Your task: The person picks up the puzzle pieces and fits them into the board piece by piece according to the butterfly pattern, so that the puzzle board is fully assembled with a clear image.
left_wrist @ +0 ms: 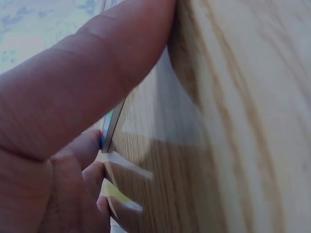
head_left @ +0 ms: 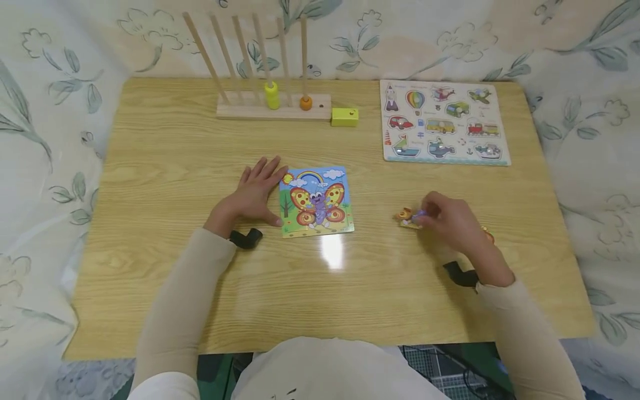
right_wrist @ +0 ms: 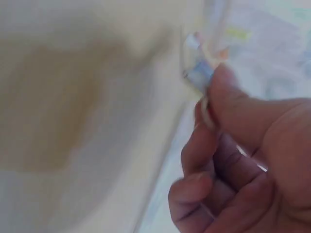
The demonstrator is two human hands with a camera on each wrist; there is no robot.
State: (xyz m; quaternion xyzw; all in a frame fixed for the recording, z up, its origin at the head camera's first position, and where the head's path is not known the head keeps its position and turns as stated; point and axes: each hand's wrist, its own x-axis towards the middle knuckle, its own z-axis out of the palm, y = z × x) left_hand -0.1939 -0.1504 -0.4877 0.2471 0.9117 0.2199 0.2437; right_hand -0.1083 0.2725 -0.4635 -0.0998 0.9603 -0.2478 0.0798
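A square butterfly puzzle (head_left: 319, 203) lies flat near the middle of the table. At its left edge rests my left hand (head_left: 255, 194), fingers spread, with the thumb and a fingertip against the board. The left wrist view shows the thumb (left_wrist: 97, 68) large, close above the wood. To the right, my right hand (head_left: 450, 219) pinches a small colourful puzzle piece (head_left: 409, 216) between thumb and fingers. That piece (right_wrist: 200, 73) appears blurred in the right wrist view, partly covered by the thumb. Behind the right wrist, an orange item (head_left: 488, 235) is mostly hidden.
A wooden peg stand (head_left: 275, 111) with yellow and orange beads stands at the back. Beside it sits a yellow-green block (head_left: 345, 117). A vehicle puzzle board (head_left: 445, 122) lies at the back right. The table's front edge (head_left: 350, 343) is close to the person's body.
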